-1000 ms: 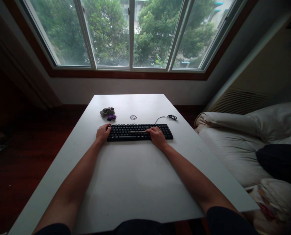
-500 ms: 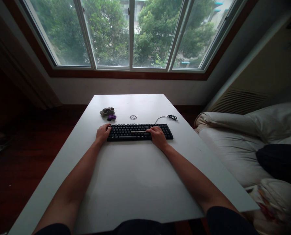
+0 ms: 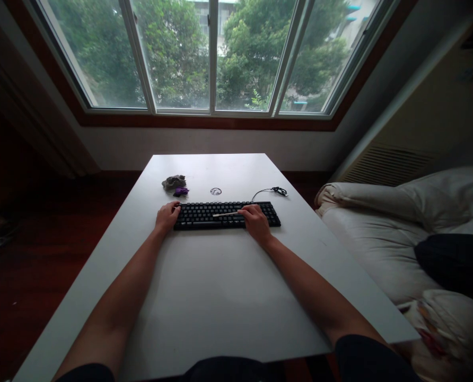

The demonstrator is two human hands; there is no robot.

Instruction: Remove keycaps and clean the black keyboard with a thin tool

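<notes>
The left hand [image 3: 167,216] grips the keyboard [image 3: 204,215], the right hand [image 3: 255,222] pinches a thin stick [image 3: 225,214] over its keys; light, steady strokes needed.

White rectangular table [image 3: 220,297], long side running away toward the window. Black keyboard [image 3: 204,215] lies flat across the far half, square to the table edges. Behind its left end is a crumpled grey cloth [image 3: 173,183] with a small purple lump [image 3: 181,191] touching it. Small round ring-like item [image 3: 216,191] sits just behind the keyboard's middle. Thin black cable [image 3: 274,191] is loosely bunched behind the right end.
</notes>
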